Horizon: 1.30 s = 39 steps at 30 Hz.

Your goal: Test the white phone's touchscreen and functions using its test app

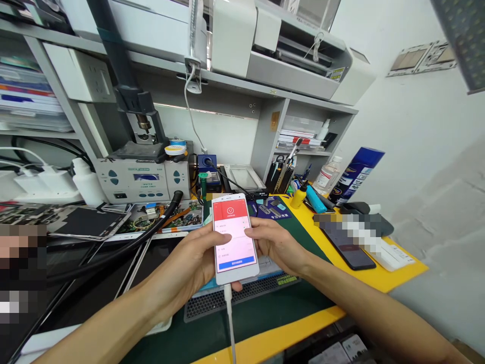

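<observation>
A white smartphone (234,237) with a lit red and white screen is held up over the green work mat (265,313). My left hand (197,260) is wrapped around its left edge and back. My right hand (276,245) holds its right side, thumb resting on the screen. A white cable (229,318) is plugged into the phone's bottom and hangs down toward me.
A grey soldering station (142,179) stands behind, with a black hose (125,245) and circuit boards (166,217) at left. A dark phone (350,247) lies on the yellow table edge at right, near a blue spray can (356,174), bottles and a tool holder (282,174).
</observation>
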Tool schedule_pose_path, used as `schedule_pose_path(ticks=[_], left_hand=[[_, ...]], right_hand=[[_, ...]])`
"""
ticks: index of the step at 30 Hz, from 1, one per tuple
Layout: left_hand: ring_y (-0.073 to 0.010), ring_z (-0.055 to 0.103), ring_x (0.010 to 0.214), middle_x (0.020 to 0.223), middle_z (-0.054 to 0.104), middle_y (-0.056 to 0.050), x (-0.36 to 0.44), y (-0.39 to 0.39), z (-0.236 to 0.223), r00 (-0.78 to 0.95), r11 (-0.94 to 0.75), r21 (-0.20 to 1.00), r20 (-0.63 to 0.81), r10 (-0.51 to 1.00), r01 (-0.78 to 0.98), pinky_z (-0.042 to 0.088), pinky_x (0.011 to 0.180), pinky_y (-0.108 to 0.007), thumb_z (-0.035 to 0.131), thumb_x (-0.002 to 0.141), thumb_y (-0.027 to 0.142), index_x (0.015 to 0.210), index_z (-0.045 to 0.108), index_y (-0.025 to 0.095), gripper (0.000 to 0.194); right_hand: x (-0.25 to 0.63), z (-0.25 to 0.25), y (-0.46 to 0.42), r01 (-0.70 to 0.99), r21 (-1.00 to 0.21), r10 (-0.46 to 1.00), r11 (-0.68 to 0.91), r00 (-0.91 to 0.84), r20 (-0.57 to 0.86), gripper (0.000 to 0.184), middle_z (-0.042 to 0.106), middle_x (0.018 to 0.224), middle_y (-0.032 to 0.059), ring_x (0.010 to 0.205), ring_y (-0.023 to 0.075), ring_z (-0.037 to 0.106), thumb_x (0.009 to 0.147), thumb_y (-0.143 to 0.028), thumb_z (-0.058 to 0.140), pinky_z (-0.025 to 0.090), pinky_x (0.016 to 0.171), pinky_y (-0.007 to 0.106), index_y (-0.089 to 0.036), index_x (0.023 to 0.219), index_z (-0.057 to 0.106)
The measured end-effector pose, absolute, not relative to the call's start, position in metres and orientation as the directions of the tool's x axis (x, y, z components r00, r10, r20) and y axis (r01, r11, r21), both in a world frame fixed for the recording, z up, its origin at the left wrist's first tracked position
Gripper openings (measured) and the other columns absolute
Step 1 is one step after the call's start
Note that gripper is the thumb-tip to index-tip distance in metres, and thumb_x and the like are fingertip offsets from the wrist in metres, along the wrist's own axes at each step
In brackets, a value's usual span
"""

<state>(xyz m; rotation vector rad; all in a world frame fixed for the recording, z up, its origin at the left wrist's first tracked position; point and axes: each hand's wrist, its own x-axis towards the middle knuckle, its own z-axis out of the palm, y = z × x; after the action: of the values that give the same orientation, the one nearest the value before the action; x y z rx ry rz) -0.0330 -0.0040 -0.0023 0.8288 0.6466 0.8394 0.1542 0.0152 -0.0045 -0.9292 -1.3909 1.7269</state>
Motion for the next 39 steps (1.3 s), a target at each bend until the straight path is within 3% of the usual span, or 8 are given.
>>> schedule_pose_path(ticks=[7, 12, 39], left_hand=[[-0.0368, 0.068, 0.095, 0.115, 0.068, -0.017, -0.0325, -0.0038, -0.0008, 0.516, 0.41, 0.835, -0.184, 0.837, -0.368, 0.058, 0.058, -0.046, 0.062, 0.087, 0.022, 0.136, 0.052, 0.019, 0.05], [-0.0362, 0.068, 0.093, 0.115, 0.069, -0.016, -0.0318, -0.0047, 0.0008, 0.509, 0.407, 0.836, -0.186, 0.841, -0.367, 0.058, 0.058, -0.046, 0.062, 0.087, 0.021, 0.135, 0.053, 0.019, 0.049], [-0.0357, 0.069, 0.096, 0.12, 0.068, -0.018, -0.0307, -0.0038, 0.0019, 0.519, 0.409, 0.824, -0.169, 0.838, -0.391, 0.059, 0.057, -0.043, 0.057, 0.089, 0.019, 0.134, 0.053, 0.017, 0.045]], right_hand=[[0.1542, -0.0045, 0.0154, -0.092, -0.982, 0.874, -0.165, -0.474, -0.103, 0.041, 0.072, 0.074, 0.0038, 0.059, 0.0143, 0.059, 0.079, -0.033, 0.059, 0.049, 0.065, 0.029, -0.017, 0.116, 0.067], [0.154, -0.0046, 0.0154, -0.096, -0.981, 0.875, -0.166, -0.473, -0.102, 0.041, 0.071, 0.07, 0.0031, 0.059, 0.014, 0.058, 0.079, -0.034, 0.059, 0.049, 0.066, 0.029, -0.017, 0.116, 0.067], [0.1553, -0.0039, 0.0137, -0.081, -0.984, 0.871, -0.158, -0.482, -0.101, 0.039, 0.074, 0.089, 0.0065, 0.063, 0.0143, 0.06, 0.084, -0.037, 0.059, 0.048, 0.065, 0.029, -0.018, 0.118, 0.065]])
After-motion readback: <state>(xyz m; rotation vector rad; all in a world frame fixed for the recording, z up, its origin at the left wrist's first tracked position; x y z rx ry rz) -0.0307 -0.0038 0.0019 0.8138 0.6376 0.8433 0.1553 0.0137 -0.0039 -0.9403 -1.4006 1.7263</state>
